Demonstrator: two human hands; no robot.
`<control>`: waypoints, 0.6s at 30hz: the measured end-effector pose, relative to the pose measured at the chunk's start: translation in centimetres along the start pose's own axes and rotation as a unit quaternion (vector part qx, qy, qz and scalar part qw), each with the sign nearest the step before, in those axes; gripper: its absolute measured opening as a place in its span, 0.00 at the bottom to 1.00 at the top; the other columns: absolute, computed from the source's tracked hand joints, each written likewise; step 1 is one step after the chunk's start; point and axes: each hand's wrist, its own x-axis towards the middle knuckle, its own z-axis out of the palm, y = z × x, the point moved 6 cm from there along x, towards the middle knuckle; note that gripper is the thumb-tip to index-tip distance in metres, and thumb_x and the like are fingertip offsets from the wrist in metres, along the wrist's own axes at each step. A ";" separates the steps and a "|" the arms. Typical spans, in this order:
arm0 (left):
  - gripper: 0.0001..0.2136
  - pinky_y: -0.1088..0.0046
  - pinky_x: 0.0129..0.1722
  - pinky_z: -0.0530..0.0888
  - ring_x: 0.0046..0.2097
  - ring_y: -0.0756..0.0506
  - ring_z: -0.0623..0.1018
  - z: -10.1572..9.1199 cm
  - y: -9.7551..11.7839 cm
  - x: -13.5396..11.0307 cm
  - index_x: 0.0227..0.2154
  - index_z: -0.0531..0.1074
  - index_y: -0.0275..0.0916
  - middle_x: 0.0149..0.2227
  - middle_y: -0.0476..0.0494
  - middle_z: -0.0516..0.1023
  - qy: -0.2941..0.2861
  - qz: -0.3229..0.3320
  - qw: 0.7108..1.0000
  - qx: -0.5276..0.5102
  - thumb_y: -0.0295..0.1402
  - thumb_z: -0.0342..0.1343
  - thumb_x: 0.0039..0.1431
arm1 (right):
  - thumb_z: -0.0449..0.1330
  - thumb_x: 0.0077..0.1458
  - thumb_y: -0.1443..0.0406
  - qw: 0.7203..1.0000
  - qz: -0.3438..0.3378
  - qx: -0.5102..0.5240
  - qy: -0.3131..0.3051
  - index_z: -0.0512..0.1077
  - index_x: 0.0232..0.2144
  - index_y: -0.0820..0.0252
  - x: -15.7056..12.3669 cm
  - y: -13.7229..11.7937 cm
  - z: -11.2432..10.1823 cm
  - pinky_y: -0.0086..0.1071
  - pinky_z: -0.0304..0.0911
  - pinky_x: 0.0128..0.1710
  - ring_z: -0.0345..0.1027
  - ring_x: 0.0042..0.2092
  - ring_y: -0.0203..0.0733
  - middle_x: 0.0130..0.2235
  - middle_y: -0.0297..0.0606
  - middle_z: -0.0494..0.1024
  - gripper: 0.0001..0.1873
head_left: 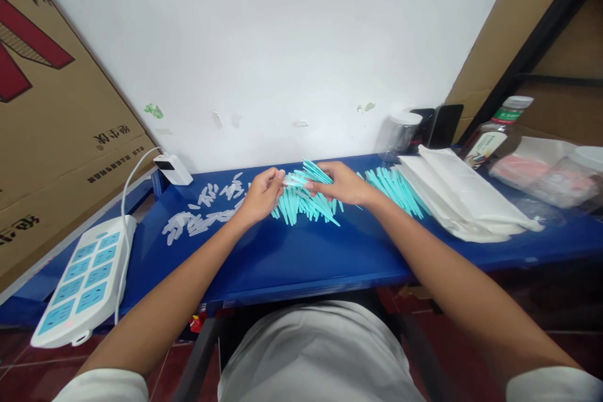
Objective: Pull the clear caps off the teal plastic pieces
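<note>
My right hand (346,183) is wrapped round a bundle of thin turquoise sticks (315,169), whose tips point left and away from me. Close beside it, my left hand (264,193) pinches a small pale translucent piece (291,181) between thumb and finger, at the tip of one stick. Below both hands a heap of the same turquoise sticks (301,206) lies on the blue table (301,257). Several small translucent pieces (202,217) are scattered left of my left hand. Another row of turquoise sticks (398,191) lies to the right of my right forearm.
White plastic bags (466,191) lie at right, with a labelled bottle (494,129), a clear jar (400,132) and dark phones (445,125) behind. A power strip (87,279) and a white charger (173,168) are at left, beside a large cardboard box (61,113). A white wall (292,44) backs the table.
</note>
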 end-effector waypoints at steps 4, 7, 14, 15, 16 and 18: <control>0.23 0.79 0.16 0.60 0.17 0.55 0.61 0.3 -0.2 0.0 0.29 0.58 0.42 0.20 0.58 0.61 -0.019 0.006 1.000 -0.020 0.57 0.53 0.67 | 0.65 0.59 0.48 1.000 0.001 0.018 0.008 0.72 0.38 0.61 -0.1 -0.4 0.2 0.28 0.60 0.20 0.64 0.22 0.32 0.33 0.38 0.82 0.22; 0.23 0.80 0.16 0.60 0.17 0.55 0.61 0.5 -0.6 0.0 0.29 0.57 0.43 0.19 0.59 0.60 -0.025 0.009 0.999 -0.029 0.57 0.52 0.67 | 0.66 0.58 0.49 0.999 -0.002 0.029 0.022 0.72 0.39 0.61 -0.1 -0.7 0.3 0.28 0.59 0.20 0.62 0.21 0.32 0.32 0.38 0.82 0.21; 0.24 0.80 0.14 0.59 0.15 0.55 0.60 0.7 -1.0 0.2 0.30 0.59 0.42 0.19 0.59 0.60 0.001 -0.034 0.997 -0.070 0.58 0.54 0.65 | 0.66 0.58 0.48 0.998 0.009 0.028 0.051 0.72 0.37 0.61 0.1 -0.4 0.6 0.28 0.60 0.20 0.63 0.21 0.33 0.32 0.38 0.82 0.21; 0.23 0.80 0.14 0.57 0.14 0.55 0.60 0.5 -1.3 0.2 0.31 0.61 0.42 0.19 0.59 0.60 0.010 -0.055 0.995 -0.087 0.58 0.54 0.65 | 0.66 0.58 0.49 0.998 0.011 0.028 0.051 0.72 0.37 0.61 0.1 -0.4 0.5 0.28 0.60 0.20 0.63 0.21 0.33 0.32 0.38 0.82 0.21; 0.23 0.81 0.13 0.55 0.14 0.55 0.59 0.3 -1.6 0.3 0.32 0.62 0.41 0.19 0.59 0.60 0.019 -0.079 0.991 -0.108 0.58 0.53 0.66 | 0.66 0.59 0.49 0.998 0.013 0.026 0.049 0.72 0.37 0.61 0.2 -0.3 0.5 0.28 0.61 0.21 0.64 0.22 0.33 0.32 0.38 0.82 0.20; 0.21 0.81 0.12 0.52 0.13 0.55 0.57 -0.1 -2.4 0.3 0.34 0.65 0.41 0.19 0.58 0.61 0.025 -0.142 0.975 -0.167 0.55 0.53 0.67 | 0.66 0.59 0.50 0.999 0.019 0.021 0.039 0.72 0.36 0.61 0.2 -0.1 0.3 0.28 0.61 0.21 0.64 0.21 0.33 0.32 0.39 0.83 0.19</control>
